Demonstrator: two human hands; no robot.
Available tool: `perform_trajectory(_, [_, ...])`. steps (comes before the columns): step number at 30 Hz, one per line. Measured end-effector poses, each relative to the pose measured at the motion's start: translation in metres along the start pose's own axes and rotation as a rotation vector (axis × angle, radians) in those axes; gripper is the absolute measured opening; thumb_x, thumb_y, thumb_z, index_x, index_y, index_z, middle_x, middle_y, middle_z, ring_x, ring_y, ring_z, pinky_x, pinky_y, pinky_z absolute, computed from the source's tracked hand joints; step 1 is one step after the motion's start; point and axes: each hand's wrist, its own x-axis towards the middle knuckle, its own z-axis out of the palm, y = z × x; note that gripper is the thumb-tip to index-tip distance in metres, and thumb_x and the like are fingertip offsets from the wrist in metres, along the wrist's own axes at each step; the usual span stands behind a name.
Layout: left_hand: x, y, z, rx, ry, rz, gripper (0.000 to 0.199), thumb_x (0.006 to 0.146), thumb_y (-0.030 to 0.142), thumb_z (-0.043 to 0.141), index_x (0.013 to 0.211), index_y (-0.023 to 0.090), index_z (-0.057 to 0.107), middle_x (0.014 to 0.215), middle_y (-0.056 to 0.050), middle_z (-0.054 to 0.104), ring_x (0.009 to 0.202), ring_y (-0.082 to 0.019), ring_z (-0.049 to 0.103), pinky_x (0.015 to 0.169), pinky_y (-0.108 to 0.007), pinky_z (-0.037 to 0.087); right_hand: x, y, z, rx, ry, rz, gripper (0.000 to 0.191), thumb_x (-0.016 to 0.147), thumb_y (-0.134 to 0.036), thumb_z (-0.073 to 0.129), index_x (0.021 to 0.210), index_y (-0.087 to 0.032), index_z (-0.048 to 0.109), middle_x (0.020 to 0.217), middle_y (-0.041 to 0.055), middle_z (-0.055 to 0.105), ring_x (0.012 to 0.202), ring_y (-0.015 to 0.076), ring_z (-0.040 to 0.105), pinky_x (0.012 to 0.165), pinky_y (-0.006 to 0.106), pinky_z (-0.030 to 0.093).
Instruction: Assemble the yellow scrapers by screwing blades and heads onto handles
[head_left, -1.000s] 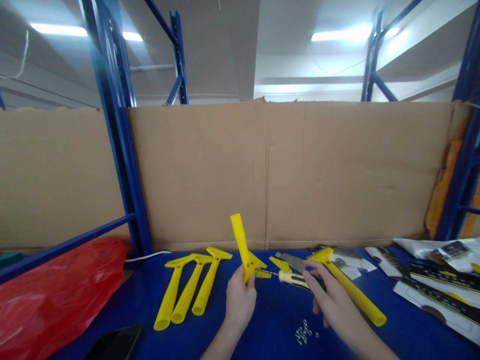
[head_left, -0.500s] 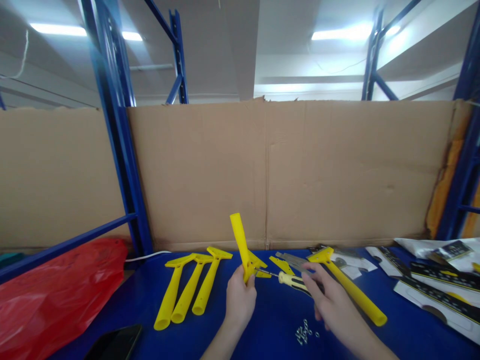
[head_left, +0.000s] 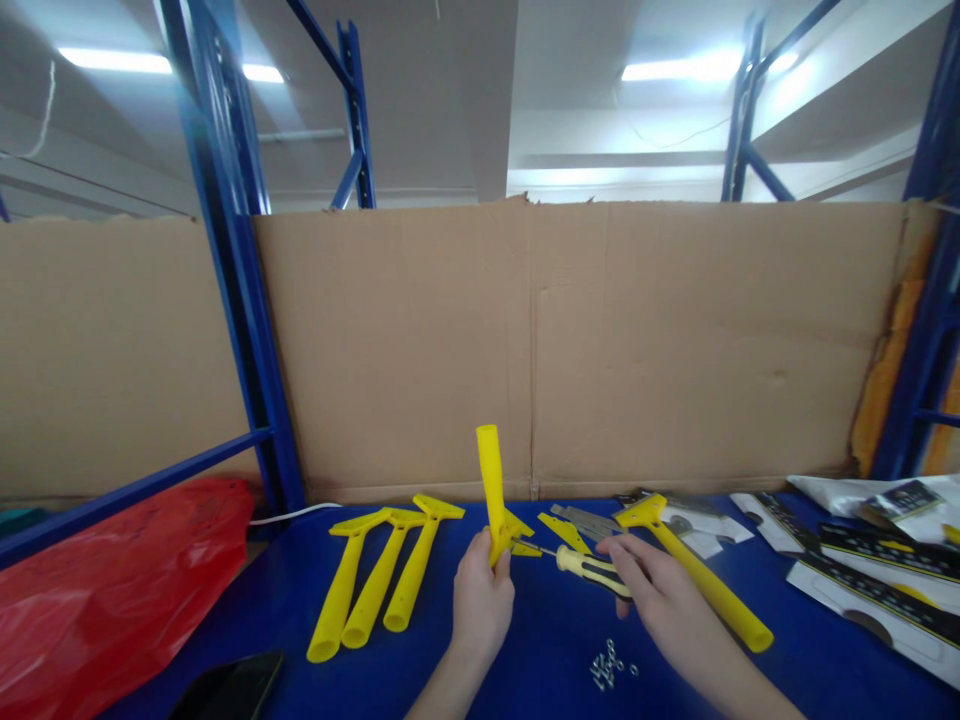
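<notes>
A cream-and-black screwdriver (head_left: 596,572) lies nearly level above the blue table (head_left: 544,650), its shank pointing left. The right hand (head_left: 664,600) has its fingers closed on the butt end of the screwdriver's handle. Left of the screwdriver, the left hand (head_left: 484,595) has its fingers clamped around a yellow scraper handle (head_left: 491,480), near its head; the tube rises almost upright above the fist. The screwdriver's tip meets the head of this scraper handle, though the exact contact is too small to make out.

Just behind the screwdriver are a flat yellow plate (head_left: 562,530) and some grey metal strips (head_left: 590,521). Farther left of the screwdriver, three yellow T-shaped scrapers (head_left: 381,578) lie side by side, heads away from the person. Right of the screwdriver, beyond the right hand's fingers, another yellow scraper (head_left: 711,579) lies slantwise. In front of the screwdriver sits a small heap of screws and nuts (head_left: 604,668). Well to its right are black-and-white packages (head_left: 877,612); well to its left, a dark phone (head_left: 229,688) and a red plastic bag (head_left: 127,590). A cardboard panel (head_left: 405,350) stands behind it.
</notes>
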Motion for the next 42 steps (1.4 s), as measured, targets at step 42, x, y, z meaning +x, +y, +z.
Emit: perform_trajectory(42, [-0.001, 0.009, -0.004, -0.043, 0.009, 0.209, 0.024, 0.084, 0.037, 0.047, 0.09, 0.02, 0.062, 0.079, -0.003, 0.058, 0.07, -0.016, 0.059, 0.055, -0.023, 0.047, 0.008, 0.005, 0.006, 0.475, -0.052, 0.344, 0.032, 0.067, -0.045, 0.054, 0.081, -0.016, 0.057, 0.046, -0.0013, 0.058, 0.025, 0.0022, 0.024, 0.029, 0.016, 0.011])
